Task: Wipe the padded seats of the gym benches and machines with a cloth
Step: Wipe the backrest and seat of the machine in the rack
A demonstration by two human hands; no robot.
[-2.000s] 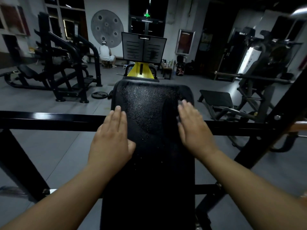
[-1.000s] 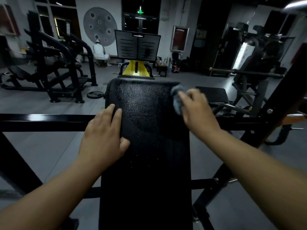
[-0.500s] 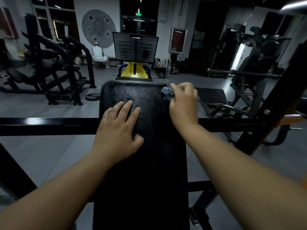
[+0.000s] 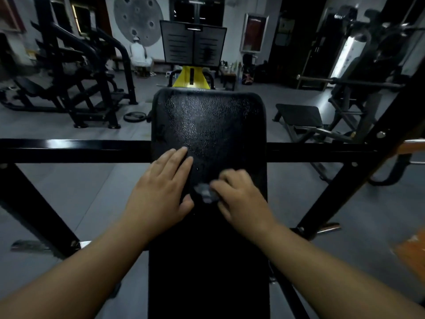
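Observation:
A long black padded bench [image 4: 211, 120] runs away from me down the middle of the view, its textured surface shiny at the far end. My left hand [image 4: 161, 192] lies flat on the pad's left half, fingers straight. Just to its right, my right hand [image 4: 239, 199] grips a small grey cloth [image 4: 205, 192] with curled fingers and presses it onto the pad's middle. Most of the cloth is hidden under the hand and blurred.
A black steel crossbar [image 4: 76, 149] passes under the bench from left to right, with slanted frame posts [image 4: 358, 173] at the right. Another black bench [image 4: 299, 116] stands right of it, black machines [image 4: 76, 84] at left, a yellow machine [image 4: 190, 79] beyond. A person in white [image 4: 139, 55] sits far back.
My right hand has drawn the cloth from the pad's far right corner back toward me to the middle. My left hand has slid back along the pad too.

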